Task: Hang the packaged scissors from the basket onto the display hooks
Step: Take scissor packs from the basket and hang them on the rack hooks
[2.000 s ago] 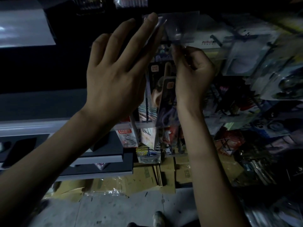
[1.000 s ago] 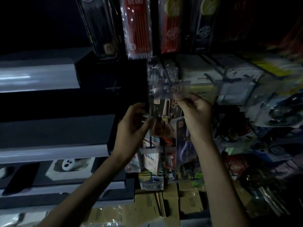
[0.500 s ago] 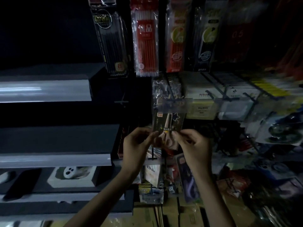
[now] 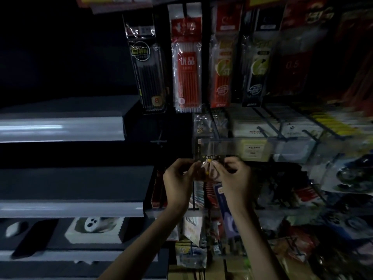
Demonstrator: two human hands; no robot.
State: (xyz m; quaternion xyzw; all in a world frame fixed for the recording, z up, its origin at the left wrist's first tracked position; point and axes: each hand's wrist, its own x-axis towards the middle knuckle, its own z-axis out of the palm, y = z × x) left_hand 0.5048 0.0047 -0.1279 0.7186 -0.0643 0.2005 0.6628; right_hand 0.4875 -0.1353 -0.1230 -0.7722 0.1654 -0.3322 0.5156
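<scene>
A dark packet of scissors (image 4: pixel 210 150) with a clear top hangs in front of the dim display rack, its top at a black display hook (image 4: pixel 215 126). My left hand (image 4: pixel 178 180) pinches the packet's lower left edge. My right hand (image 4: pixel 234 178) pinches its lower right edge. The scissors' pale handles show between my fingers. Whether the packet sits fully on the hook cannot be told. The basket is out of view.
Packs of pens (image 4: pixel 186 65) hang in a row above. White boxed goods on hooks (image 4: pixel 282 130) fill the right. Grey shelves (image 4: pixel 60 128) jut out at the left. More hanging packets (image 4: pixel 228 215) crowd the rack below my hands.
My view has tilted up and the hands now sit lower in frame. Both hands slid from the packet's top down to its lower edges, where they pinch it.
</scene>
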